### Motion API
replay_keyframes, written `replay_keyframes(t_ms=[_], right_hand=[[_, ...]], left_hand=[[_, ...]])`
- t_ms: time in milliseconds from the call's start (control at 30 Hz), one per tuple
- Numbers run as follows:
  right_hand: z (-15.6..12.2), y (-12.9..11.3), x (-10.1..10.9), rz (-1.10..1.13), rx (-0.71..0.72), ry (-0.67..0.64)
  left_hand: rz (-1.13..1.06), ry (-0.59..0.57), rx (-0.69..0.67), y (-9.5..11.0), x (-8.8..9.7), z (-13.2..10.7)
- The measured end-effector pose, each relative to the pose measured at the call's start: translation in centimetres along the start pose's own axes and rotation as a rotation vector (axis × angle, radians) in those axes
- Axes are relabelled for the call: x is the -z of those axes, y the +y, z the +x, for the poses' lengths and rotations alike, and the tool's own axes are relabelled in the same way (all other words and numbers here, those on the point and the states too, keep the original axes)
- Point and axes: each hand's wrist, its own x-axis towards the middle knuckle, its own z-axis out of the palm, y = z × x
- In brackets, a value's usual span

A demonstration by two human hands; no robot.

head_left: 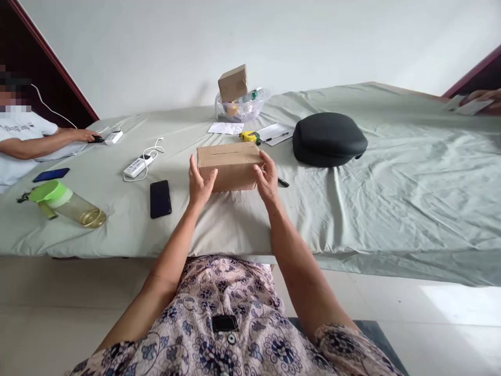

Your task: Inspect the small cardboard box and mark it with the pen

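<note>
A closed brown cardboard box [230,166] rests on the grey-green cloth of the table [391,183] in front of me. My left hand [200,184] grips its left end, fingers wrapped on the side. My right hand [266,178] clasps its right end the same way. A black pen [283,182] lies just right of my right hand. A black phone [160,198] lies face down to the left of my left hand.
A black padded case [329,139], a yellow tape measure [249,136], papers [226,128] and a clear bowl [242,108] with a second small box [233,82] lie beyond. A power strip [136,166] and a green-lidded bottle [68,203] sit left. Another person's arm [50,142] rests far left; a hand [483,98] far right.
</note>
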Motion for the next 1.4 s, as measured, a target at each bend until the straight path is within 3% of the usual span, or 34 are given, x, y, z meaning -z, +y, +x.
replay_keyframes(t_ms=[100, 233, 333, 467, 600, 700, 833, 1000, 1067, 1400], right_hand=[[-0.6, -1.0, 0.2, -0.091, 0.084, 0.017], [-1.6, -2.2, -0.6, -0.186, 0.235, 0.010], [-2.7, -3.0, -2.0, -0.253, 0.324, -0.012], [-4.0, -3.9, -3.5, -0.264, 0.448, -0.102], [-4.6, -4.3, -4.2, -0.160, 0.535, -0.207], [-4.6, -4.3, -4.4, -0.163, 0.496, -0.250], [-4.4, -4.0, -4.0, -0.248, 0.380, -0.244], [-3.2, -3.9, -2.7, -0.434, 0.334, 0.035], [-2.8, -3.8, -2.6, -0.465, 0.336, 0.083], [-2.4, -3.5, -2.8, -0.264, 0.252, -0.044]], left_hand=[[0.001, 0.061, -0.029, -0.8, -1.5, -0.8], [0.049, 0.114, -0.057, -2.5, -0.5, -1.2], [0.103, 0.100, -0.060, -3.3, 0.2, -1.1], [0.124, 0.070, -0.058, -3.4, -0.2, -1.4], [0.047, -0.034, -0.177, -2.9, -1.2, -2.5], [-0.007, -0.117, -0.287, -2.7, -1.7, -3.0], [-0.027, -0.124, -0.336, -2.6, -1.8, -3.0], [-0.010, -0.102, -0.320, -2.3, -1.8, -3.0], [0.006, -0.103, -0.301, -2.2, -1.8, -3.1], [-0.062, -0.158, -0.264, -1.6, -1.5, -3.0]])
